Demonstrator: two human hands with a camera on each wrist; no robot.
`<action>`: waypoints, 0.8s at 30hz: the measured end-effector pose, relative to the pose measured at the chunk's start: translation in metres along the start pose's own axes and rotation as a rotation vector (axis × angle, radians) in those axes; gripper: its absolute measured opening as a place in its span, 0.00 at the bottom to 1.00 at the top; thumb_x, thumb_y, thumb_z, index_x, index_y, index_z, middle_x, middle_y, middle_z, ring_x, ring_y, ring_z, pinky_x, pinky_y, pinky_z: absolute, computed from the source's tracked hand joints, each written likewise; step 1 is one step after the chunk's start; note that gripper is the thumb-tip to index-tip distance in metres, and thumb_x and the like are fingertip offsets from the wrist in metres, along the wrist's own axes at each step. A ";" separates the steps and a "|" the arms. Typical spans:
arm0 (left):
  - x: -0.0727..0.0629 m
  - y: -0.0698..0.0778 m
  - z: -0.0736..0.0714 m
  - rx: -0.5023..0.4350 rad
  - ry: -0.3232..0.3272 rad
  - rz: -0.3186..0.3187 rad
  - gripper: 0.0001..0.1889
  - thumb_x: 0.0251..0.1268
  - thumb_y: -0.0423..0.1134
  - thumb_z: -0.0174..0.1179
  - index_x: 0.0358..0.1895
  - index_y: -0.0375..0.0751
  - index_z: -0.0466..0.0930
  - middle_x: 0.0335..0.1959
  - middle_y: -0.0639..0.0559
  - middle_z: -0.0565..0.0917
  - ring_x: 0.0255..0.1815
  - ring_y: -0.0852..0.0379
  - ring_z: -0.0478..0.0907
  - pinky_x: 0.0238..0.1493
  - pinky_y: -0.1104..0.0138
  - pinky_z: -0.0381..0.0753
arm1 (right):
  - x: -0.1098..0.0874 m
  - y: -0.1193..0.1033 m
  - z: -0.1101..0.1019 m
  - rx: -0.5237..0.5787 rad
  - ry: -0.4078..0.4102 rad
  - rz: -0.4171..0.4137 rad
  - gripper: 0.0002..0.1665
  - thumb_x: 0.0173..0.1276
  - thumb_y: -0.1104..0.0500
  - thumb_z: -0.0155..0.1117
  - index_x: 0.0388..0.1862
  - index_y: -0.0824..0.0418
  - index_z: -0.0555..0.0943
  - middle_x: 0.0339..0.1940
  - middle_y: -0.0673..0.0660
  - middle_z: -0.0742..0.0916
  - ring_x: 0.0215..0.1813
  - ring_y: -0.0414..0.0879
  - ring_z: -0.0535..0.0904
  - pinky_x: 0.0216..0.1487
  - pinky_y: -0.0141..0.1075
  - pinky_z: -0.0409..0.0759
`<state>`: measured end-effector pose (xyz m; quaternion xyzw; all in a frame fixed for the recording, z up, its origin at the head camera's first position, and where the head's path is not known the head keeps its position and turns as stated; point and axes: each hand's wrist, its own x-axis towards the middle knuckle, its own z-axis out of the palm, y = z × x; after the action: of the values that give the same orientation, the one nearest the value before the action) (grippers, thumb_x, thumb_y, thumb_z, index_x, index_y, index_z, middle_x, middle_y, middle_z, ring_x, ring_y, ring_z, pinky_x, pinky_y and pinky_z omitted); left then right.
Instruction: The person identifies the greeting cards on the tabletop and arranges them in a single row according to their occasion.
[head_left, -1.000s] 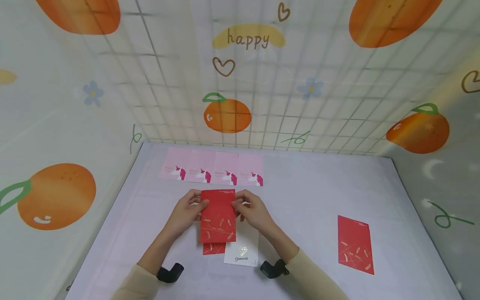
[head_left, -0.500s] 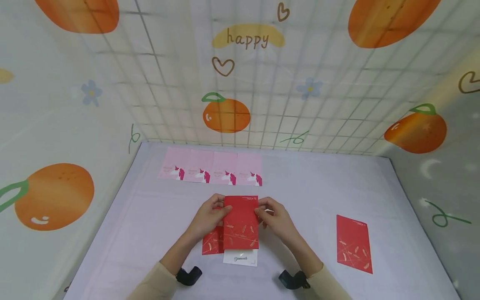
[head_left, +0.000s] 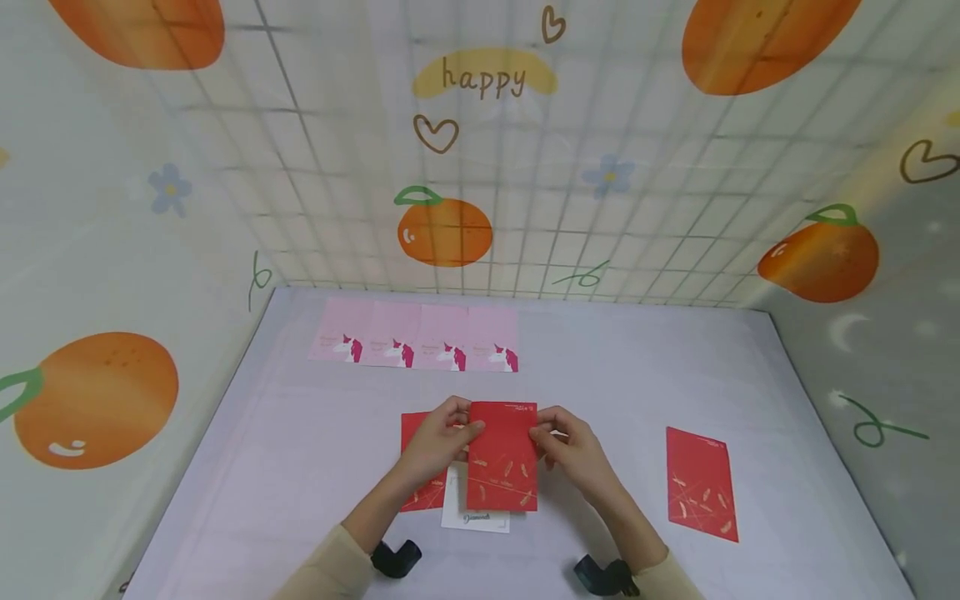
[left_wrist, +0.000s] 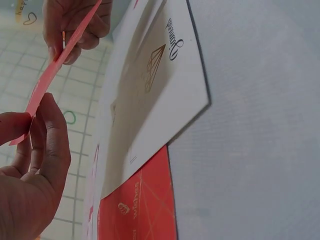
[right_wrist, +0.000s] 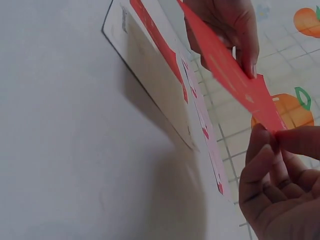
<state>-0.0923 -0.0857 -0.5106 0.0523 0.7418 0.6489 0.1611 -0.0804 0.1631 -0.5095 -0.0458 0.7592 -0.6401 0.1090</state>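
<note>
I'm watching the left hand (head_left: 438, 442) and right hand (head_left: 573, 446) pinching a thin rectangular red paper packet with gold feather-like marks (head_left: 502, 471) by opposite side edges, fingers curling behind. It's hanging over the pale cloth-covered table (head_left: 600, 358), well in from the far edge. Below, a stiff white card with a gold diamond (head_left: 455, 508) is overlapping a second red gold-printed rectangle (head_left: 414, 433). Four pink unicorn cards (head_left: 412, 333) are lining the far edge; another flat red rectangle (head_left: 701, 483) is lying toward the right edge. The packet's hiding part of the white card; its small print's defeating me.
</note>
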 end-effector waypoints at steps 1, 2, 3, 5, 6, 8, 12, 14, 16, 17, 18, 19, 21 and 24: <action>0.000 0.000 0.000 0.000 -0.001 0.006 0.23 0.65 0.47 0.68 0.57 0.44 0.72 0.47 0.46 0.79 0.40 0.50 0.86 0.38 0.58 0.87 | 0.000 0.001 0.000 0.001 0.001 0.003 0.12 0.71 0.58 0.66 0.52 0.59 0.80 0.42 0.60 0.83 0.35 0.54 0.83 0.30 0.35 0.81; 0.001 -0.001 0.001 0.000 -0.002 0.011 0.22 0.65 0.47 0.68 0.57 0.44 0.72 0.47 0.46 0.79 0.40 0.50 0.86 0.38 0.58 0.87 | 0.000 0.001 0.000 0.001 0.003 0.005 0.13 0.71 0.58 0.66 0.52 0.59 0.80 0.42 0.60 0.83 0.35 0.54 0.83 0.30 0.35 0.81; 0.001 -0.001 0.001 -0.001 -0.003 0.015 0.22 0.65 0.47 0.68 0.57 0.44 0.72 0.47 0.46 0.79 0.40 0.50 0.85 0.38 0.58 0.87 | 0.000 0.001 0.000 0.001 0.004 0.008 0.13 0.71 0.58 0.66 0.52 0.59 0.80 0.42 0.60 0.83 0.35 0.54 0.83 0.30 0.35 0.81; 0.001 -0.002 0.001 -0.004 -0.007 0.023 0.22 0.66 0.46 0.67 0.57 0.43 0.72 0.47 0.45 0.79 0.40 0.50 0.85 0.38 0.58 0.87 | 0.001 0.002 -0.001 0.003 0.005 0.011 0.12 0.72 0.58 0.65 0.51 0.59 0.80 0.42 0.60 0.83 0.34 0.54 0.83 0.30 0.35 0.81; 0.001 -0.002 0.001 -0.004 -0.009 0.025 0.22 0.66 0.46 0.67 0.57 0.42 0.72 0.47 0.45 0.79 0.40 0.50 0.85 0.38 0.58 0.87 | 0.001 0.002 -0.001 0.006 0.006 0.012 0.12 0.72 0.59 0.65 0.51 0.59 0.80 0.42 0.60 0.83 0.34 0.54 0.83 0.30 0.35 0.81; 0.001 -0.002 0.001 -0.003 -0.012 0.023 0.22 0.66 0.46 0.67 0.57 0.42 0.72 0.47 0.45 0.79 0.40 0.50 0.86 0.38 0.59 0.87 | 0.002 0.001 -0.002 0.014 0.012 0.012 0.11 0.72 0.60 0.65 0.51 0.60 0.80 0.40 0.61 0.83 0.34 0.54 0.82 0.29 0.35 0.81; 0.001 -0.002 0.000 -0.010 -0.023 0.003 0.22 0.66 0.46 0.67 0.57 0.41 0.72 0.47 0.45 0.80 0.40 0.50 0.85 0.39 0.59 0.87 | 0.005 -0.002 -0.006 0.023 0.034 0.011 0.11 0.72 0.60 0.65 0.50 0.60 0.80 0.41 0.62 0.83 0.34 0.55 0.82 0.30 0.37 0.82; 0.000 -0.002 -0.001 -0.027 -0.036 -0.010 0.22 0.66 0.46 0.67 0.57 0.41 0.73 0.47 0.44 0.80 0.40 0.49 0.85 0.40 0.58 0.87 | 0.007 -0.005 -0.009 0.023 0.049 0.008 0.12 0.71 0.59 0.65 0.51 0.60 0.80 0.42 0.61 0.83 0.34 0.55 0.82 0.30 0.37 0.82; -0.001 -0.002 -0.001 -0.050 -0.053 -0.013 0.22 0.66 0.46 0.67 0.57 0.41 0.73 0.46 0.44 0.80 0.41 0.48 0.85 0.41 0.57 0.86 | 0.008 -0.008 -0.013 0.020 0.062 0.012 0.13 0.72 0.59 0.65 0.52 0.61 0.79 0.43 0.61 0.83 0.35 0.56 0.82 0.31 0.38 0.82; -0.001 -0.002 -0.001 -0.059 -0.061 -0.011 0.22 0.66 0.46 0.67 0.57 0.41 0.73 0.46 0.43 0.80 0.42 0.48 0.85 0.41 0.56 0.86 | 0.008 -0.014 -0.014 0.017 0.066 0.011 0.13 0.72 0.60 0.65 0.52 0.62 0.79 0.43 0.62 0.83 0.35 0.56 0.82 0.32 0.38 0.83; -0.002 -0.002 -0.001 -0.066 -0.067 -0.008 0.22 0.66 0.46 0.67 0.57 0.42 0.73 0.46 0.43 0.81 0.42 0.48 0.85 0.42 0.56 0.86 | 0.009 -0.015 -0.016 0.018 0.070 0.010 0.14 0.72 0.59 0.65 0.53 0.62 0.79 0.44 0.62 0.83 0.36 0.56 0.83 0.32 0.38 0.83; -0.003 -0.003 -0.001 -0.070 -0.073 -0.005 0.22 0.66 0.46 0.68 0.58 0.42 0.73 0.47 0.44 0.81 0.42 0.47 0.86 0.43 0.56 0.86 | 0.010 -0.016 -0.018 0.020 0.073 0.009 0.14 0.72 0.59 0.65 0.54 0.62 0.78 0.45 0.61 0.83 0.36 0.56 0.83 0.33 0.39 0.83; -0.005 -0.003 -0.001 -0.074 -0.082 0.002 0.22 0.65 0.46 0.68 0.57 0.43 0.74 0.47 0.44 0.81 0.43 0.47 0.86 0.43 0.56 0.86 | 0.011 -0.019 -0.020 0.026 0.080 0.006 0.15 0.73 0.58 0.65 0.54 0.61 0.78 0.46 0.61 0.82 0.37 0.57 0.83 0.34 0.41 0.83; -0.007 -0.005 -0.001 -0.067 -0.093 0.001 0.21 0.63 0.45 0.69 0.56 0.43 0.75 0.48 0.45 0.81 0.44 0.46 0.85 0.44 0.56 0.86 | 0.014 -0.018 -0.023 0.039 0.087 -0.007 0.17 0.72 0.56 0.66 0.55 0.60 0.78 0.47 0.61 0.82 0.37 0.57 0.83 0.35 0.43 0.84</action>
<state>-0.0855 -0.0896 -0.5137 0.0775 0.7115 0.6702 0.1965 -0.1001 0.1794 -0.4901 -0.0185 0.7503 -0.6566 0.0747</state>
